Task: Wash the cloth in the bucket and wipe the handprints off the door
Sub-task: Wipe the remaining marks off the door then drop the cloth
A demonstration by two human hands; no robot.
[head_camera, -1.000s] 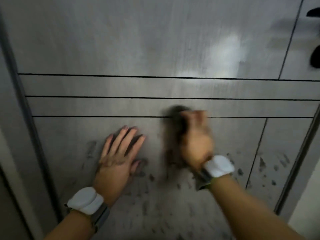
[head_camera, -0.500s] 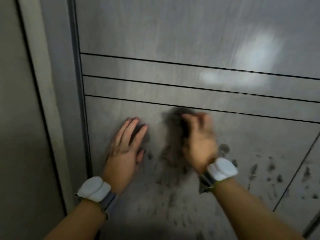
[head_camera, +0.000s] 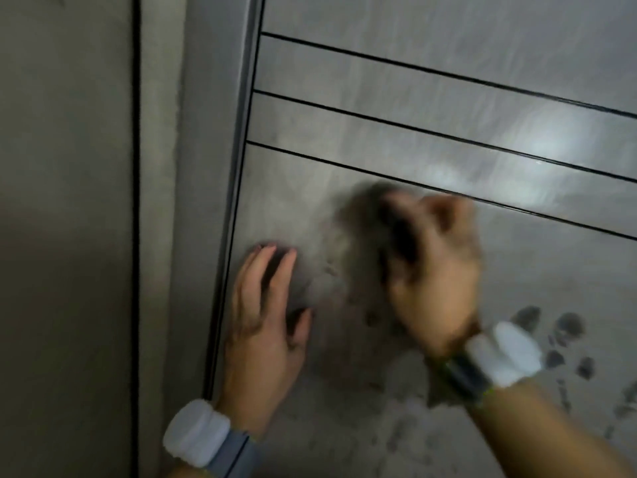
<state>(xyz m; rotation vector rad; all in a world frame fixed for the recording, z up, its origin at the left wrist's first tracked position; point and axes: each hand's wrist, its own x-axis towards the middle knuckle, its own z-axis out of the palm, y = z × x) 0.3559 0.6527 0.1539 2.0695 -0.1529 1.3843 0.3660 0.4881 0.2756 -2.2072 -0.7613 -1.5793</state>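
head view:
door: grey panel (head_camera: 431, 98) with a smooth, faintly streaked sheen and three thin black grooves slanting down toward 3 o'clock; a pale glare patch sits at 2 o'clock.
door frame: flat matte grey strip (head_camera: 206, 167) running top to bottom at 9 o'clock of the panel, a dark seam beside it.
left hand: the left hand (head_camera: 265, 326) lies flat on the panel near its frame edge, fingers straight and close together, thumb out toward 3 o'clock.
right hand: the right hand (head_camera: 434, 270) is blurred, fingers curled round the cloth and pressing it to the panel.
cloth: dark, soft, bunched cloth (head_camera: 379, 219) at centre, under and at 10 o'clock of the right hand, just below the lowest groove; its edges are smeared by blur.
handprints: dark smudgy handprints (head_camera: 558, 336) at 4 o'clock, with oval fingertip blots; fainter grey smears lie between the hands.
wristbands: white padded wristbands on the left wrist (head_camera: 196, 432) and right wrist (head_camera: 503, 353), each beside a darker strap.
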